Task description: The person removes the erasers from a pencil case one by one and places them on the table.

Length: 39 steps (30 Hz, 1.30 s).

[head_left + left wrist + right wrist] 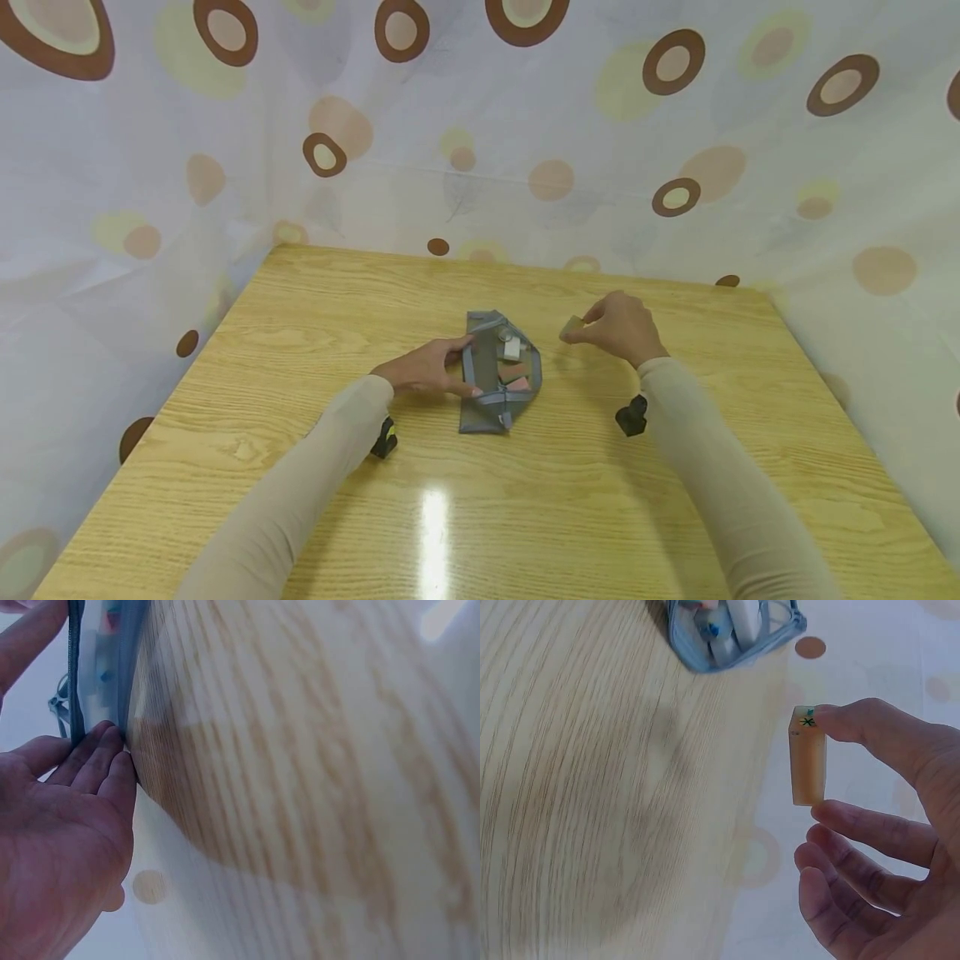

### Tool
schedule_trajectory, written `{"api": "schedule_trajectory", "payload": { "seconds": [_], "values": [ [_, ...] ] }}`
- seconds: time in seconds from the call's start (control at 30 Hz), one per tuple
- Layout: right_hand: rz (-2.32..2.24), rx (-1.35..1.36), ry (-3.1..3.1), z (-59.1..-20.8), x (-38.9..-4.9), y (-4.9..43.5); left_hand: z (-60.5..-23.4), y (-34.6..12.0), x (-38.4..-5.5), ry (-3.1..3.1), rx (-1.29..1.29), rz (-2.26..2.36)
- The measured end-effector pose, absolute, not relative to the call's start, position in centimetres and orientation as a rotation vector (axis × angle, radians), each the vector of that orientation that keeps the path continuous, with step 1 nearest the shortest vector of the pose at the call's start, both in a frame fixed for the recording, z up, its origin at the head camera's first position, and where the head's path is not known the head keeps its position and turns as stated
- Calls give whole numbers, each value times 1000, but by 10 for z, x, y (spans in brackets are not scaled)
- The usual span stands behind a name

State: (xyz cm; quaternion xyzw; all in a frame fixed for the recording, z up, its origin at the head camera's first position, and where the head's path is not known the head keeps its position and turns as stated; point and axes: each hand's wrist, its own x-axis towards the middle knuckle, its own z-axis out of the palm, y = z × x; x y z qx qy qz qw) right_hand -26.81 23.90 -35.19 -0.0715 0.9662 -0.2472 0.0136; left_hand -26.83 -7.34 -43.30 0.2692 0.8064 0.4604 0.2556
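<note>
A grey-blue pouch (486,414) with a see-through panel and a zipper lies on the table. Inside it show a white block (512,347), a brown block (513,372), a pink block (517,385) and a round clear item (505,335). My left hand (429,367) holds the pouch's left edge, thumb nearer me and fingers farther off; some fingertips are hidden. To the pouch's right, my right hand (618,327) pinches a small tan block (808,769) between thumb and index finger, above the table. Green marks show on the block's end, and the other fingers curl loosely.
The wooden table (525,517) reaches back to a white curtain (525,125) with brown and beige circles, which also hangs at both sides. Black wrist mounts (632,417) sit under the sleeves. Light glares on the near tabletop.
</note>
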Motion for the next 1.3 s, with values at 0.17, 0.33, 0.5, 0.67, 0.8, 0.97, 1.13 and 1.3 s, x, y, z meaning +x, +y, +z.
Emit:
{"api": "schedule_trajectory", "payload": {
  "seconds": [0.17, 0.33, 0.5, 0.67, 0.8, 0.97, 1.13, 1.3],
  "values": [
    [-767, -148, 3016, -354, -269, 254, -433, -73, -268, 2184, 732, 1251],
    [-748, -85, 3028, -358, -270, 267, -434, -74, -268, 2186, 730, 1249],
    [-730, -52, 3046, -361, -269, 277, -434, -75, -268, 2192, 741, 1250],
    [-736, -23, 3052, -366, -264, 286, -433, -75, -267, 2203, 742, 1231],
    [-740, 8, 3060, -371, -260, 293, -433, -74, -268, 2225, 742, 1198],
    [-750, 40, 3038, -376, -257, 299, -434, -74, -268, 2247, 753, 1174],
    [-753, 64, 3008, -383, -255, 302, -434, -74, -269, 2252, 754, 1161],
    [-767, 75, 2994, -389, -255, 303, -434, -74, -269, 2244, 757, 1168]
  ]
}}
